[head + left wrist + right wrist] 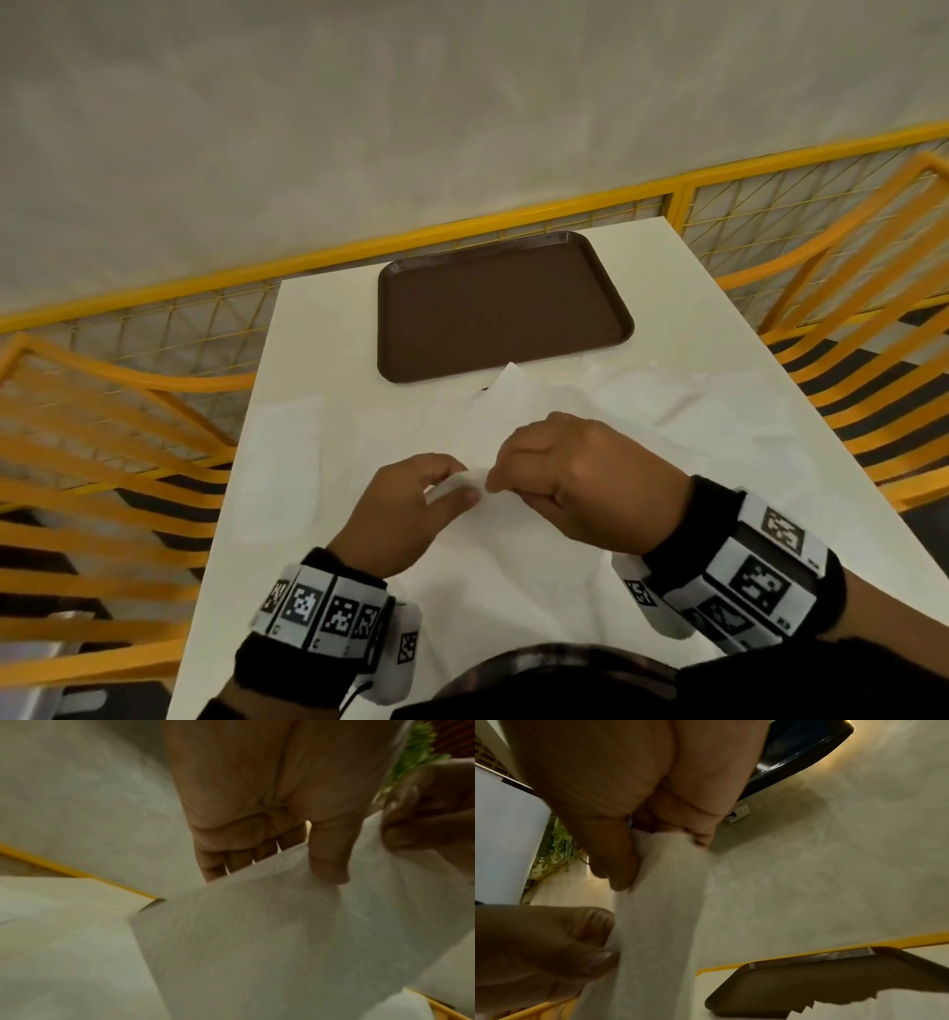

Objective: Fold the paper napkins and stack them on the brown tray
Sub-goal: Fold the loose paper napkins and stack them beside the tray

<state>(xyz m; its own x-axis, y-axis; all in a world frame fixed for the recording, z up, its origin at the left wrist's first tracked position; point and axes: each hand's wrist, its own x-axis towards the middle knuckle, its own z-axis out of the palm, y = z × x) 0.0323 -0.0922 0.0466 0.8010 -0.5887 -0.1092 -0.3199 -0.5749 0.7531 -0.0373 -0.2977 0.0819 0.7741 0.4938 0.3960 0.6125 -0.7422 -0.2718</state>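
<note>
A white paper napkin [464, 480] is lifted above the white table [308, 329], and both hands pinch its near edge. My left hand [411, 501] holds it between thumb and fingers; my right hand [560, 473] pinches it just to the right. In the left wrist view the napkin [257, 933] hangs under the left thumb [326, 860]. The right wrist view shows the same napkin [659, 902] running down from the right fingers [618, 862]. The brown tray [500, 306] lies bare at the far end of the table. More flat napkins [683, 406] lie spread on the table.
Yellow slatted benches [102, 462] flank the table on both sides, with a yellow mesh rail [462, 226] behind it. A grey wall [411, 103] rises beyond. The right wrist view shows the tray [834, 975] past the napkin.
</note>
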